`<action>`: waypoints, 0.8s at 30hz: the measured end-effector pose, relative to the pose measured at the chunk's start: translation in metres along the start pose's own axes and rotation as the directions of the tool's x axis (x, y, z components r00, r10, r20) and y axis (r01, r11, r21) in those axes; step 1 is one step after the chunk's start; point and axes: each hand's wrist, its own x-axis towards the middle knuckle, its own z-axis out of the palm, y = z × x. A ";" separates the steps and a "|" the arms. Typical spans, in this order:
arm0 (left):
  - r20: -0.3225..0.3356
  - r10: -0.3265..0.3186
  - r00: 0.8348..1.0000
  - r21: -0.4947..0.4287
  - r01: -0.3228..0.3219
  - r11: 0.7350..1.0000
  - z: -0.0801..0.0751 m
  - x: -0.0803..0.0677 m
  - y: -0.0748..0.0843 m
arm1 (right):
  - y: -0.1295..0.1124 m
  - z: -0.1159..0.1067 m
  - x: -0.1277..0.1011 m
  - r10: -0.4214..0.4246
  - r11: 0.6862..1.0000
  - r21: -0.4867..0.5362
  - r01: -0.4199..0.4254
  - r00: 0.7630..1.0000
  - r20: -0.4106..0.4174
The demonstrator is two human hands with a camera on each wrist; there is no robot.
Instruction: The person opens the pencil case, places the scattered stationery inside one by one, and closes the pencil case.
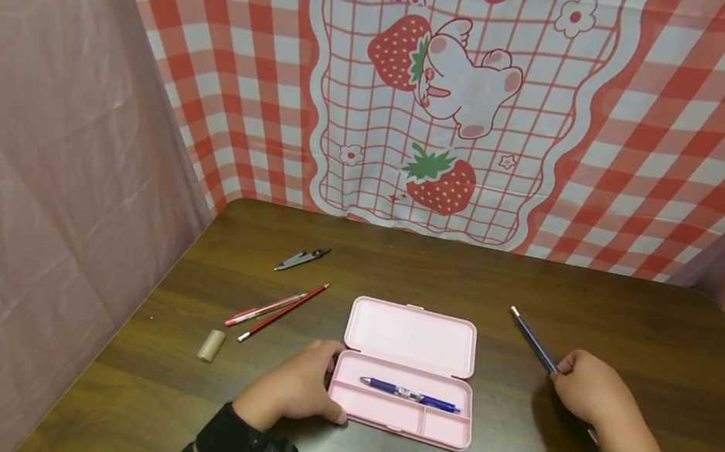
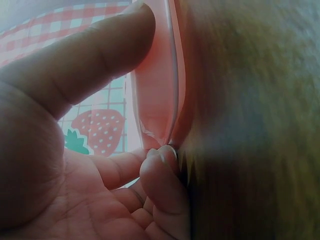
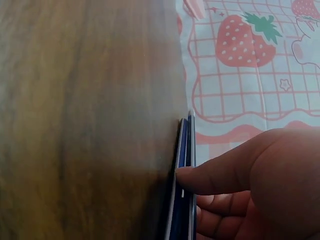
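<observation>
At desk [image 1: 635, 329] centre, open pink pencil case [image 1: 407, 369] w/ blue pen [image 1: 410, 396] in its tray. Left hand [image 1: 296, 388] at case's left edge, thumb & curled fingers [image 2: 162, 175] touching it. Right hand [image 1: 591, 393], fingers pinching blue pencil [image 1: 534, 340] lying on desk, right of case.

The left hand [image 2: 75, 165] is filling the lower left of the left wrist view, palm facing the camera. Its thumb [image 2: 95, 55] is pressing against the pink wall of the pencil case [image 2: 157, 95], and a curled fingertip [image 2: 162, 170] is touching the case's lower edge. The wooden table [image 2: 250, 125] is showing blurred on the right. A strawberry-print checked cloth [image 2: 100, 130] is showing behind the hand.
</observation>
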 end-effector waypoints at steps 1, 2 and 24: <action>0.001 0.000 1.000 -0.002 0.000 1.000 0.000 0.000 0.000 | 0.000 0.000 0.000 -0.001 1.000 0.002 0.001 1.000 0.001; 0.002 -0.001 1.000 -0.002 0.001 1.000 0.000 0.000 0.000 | 0.000 -0.001 0.000 -0.003 1.000 0.005 0.003 1.000 0.002; 0.019 -0.025 0.999 -0.008 0.026 1.000 -0.002 -0.001 0.003 | -0.011 -0.006 -0.005 -0.059 0.998 -0.016 0.059 0.996 -0.063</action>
